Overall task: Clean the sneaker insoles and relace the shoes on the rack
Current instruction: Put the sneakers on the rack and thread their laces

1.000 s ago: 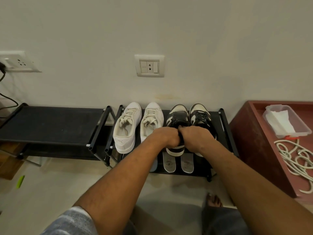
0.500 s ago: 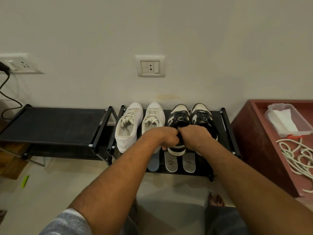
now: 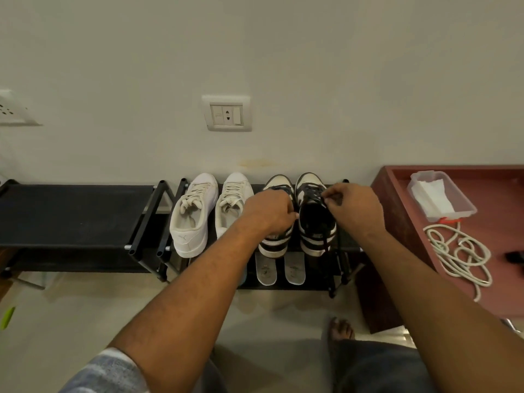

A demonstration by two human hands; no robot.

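Sneaker (image 3: 316, 234): black-and-white, on rack (image 3: 347, 242).
Left grip (image 3: 269, 212): closed at its 9 o'clock, seemingly on lace (image 3: 324, 199).
Right grip (image 3: 355, 207): pinches lace at 1 o'clock, to thread it.

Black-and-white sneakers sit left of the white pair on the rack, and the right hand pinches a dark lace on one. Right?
Not quite: the head view shows the black-and-white sneakers right of the white pair on the rack, not left. The right hand does pinch a dark lace on one.
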